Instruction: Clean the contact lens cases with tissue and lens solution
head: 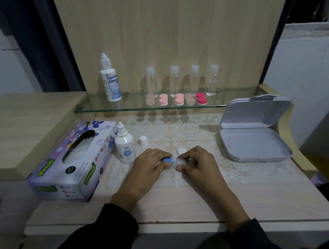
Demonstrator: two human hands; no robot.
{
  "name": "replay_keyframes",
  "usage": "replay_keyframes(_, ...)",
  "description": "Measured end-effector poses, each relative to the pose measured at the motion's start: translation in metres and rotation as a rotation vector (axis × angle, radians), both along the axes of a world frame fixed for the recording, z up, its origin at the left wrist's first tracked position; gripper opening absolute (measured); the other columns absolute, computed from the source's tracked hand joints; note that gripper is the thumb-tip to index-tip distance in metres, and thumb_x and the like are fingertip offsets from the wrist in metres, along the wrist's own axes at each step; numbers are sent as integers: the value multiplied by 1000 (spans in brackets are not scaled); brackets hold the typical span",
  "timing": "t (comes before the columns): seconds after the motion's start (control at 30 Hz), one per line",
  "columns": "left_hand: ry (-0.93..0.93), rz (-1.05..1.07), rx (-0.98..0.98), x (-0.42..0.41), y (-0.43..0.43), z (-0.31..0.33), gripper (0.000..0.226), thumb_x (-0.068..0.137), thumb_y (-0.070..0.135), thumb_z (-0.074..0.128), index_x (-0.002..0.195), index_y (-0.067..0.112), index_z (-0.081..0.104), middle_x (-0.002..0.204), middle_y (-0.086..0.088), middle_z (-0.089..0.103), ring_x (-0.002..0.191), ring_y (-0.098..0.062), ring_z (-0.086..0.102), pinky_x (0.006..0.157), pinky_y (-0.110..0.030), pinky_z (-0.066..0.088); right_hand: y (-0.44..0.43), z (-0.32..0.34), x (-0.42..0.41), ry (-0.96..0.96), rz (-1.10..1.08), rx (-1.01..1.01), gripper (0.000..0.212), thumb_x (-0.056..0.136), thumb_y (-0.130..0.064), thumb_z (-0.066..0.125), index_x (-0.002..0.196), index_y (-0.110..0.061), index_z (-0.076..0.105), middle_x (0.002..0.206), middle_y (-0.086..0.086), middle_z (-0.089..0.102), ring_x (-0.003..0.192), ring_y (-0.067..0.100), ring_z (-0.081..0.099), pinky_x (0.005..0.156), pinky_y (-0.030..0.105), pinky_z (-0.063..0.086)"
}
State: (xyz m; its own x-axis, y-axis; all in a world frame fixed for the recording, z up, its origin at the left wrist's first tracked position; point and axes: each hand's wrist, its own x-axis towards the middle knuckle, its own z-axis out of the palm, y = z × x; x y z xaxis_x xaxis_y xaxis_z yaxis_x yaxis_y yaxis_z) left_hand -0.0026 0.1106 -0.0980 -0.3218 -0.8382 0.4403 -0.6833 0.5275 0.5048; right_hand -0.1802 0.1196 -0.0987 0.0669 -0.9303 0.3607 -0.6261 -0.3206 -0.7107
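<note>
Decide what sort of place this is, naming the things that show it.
Probably a home dressing table: a glass shelf holds small clear bottles and pink lens cases, and a lace mat lies on the wooden top.

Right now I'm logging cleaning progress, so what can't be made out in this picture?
Head view, lens case: mostly covered by the left hand and right hand; inside unseen.
Head view, small solution bottle: label print too small, blurred.
Head view, clear shelf bottles: fill levels lost in dim light.
</note>
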Motion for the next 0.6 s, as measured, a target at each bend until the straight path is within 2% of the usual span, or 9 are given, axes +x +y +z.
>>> replay_keyframes(0.2,-33,-39,-37,1,2,-2,27,85,27,61,109,16,68,105,6,66,99,-7,54,88,-18,39,-2,0,-1,7,4,-11,29,73,-20,79,100,-13,72,87,-7,54,84,11,50,68,13,32)
replay_keyframes(0.33,-37,-45,-35,0,1,-3,25,86,22,60,109,16,68,106,5,67,100,-9,55,88,-12,36,-1,0,0,5,5,-9,28,71,-21,80,98,-13,72,84,-14,50,81,7,48,66,12,31)
replay_keyframes(0.43,-31,-60,-27,-1,1,-4,24,86,14,61,110,16,67,108,5,67,102,-10,56,90,-19,41,-1,0,0,-2,7,-6,26,71,-21,80,95,-14,72,83,-18,48,80,5,46,66,12,30)
replay_keyframes(0.5,-13,-75,6,-1,1,-4,30,87,6,59,114,17,64,111,5,65,104,-10,56,91,-20,42,-1,1,0,-4,5,-4,24,71,-21,80,93,-14,72,83,-17,49,80,6,46,65,13,30)
replay_keyframes(0.6,56,-116,33,0,3,-3,41,83,4,56,122,19,59,120,5,60,110,-5,53,96,-13,38,0,1,0,-8,-2,1,23,71,-21,80,92,-14,72,83,-13,50,80,7,46,65,13,30)
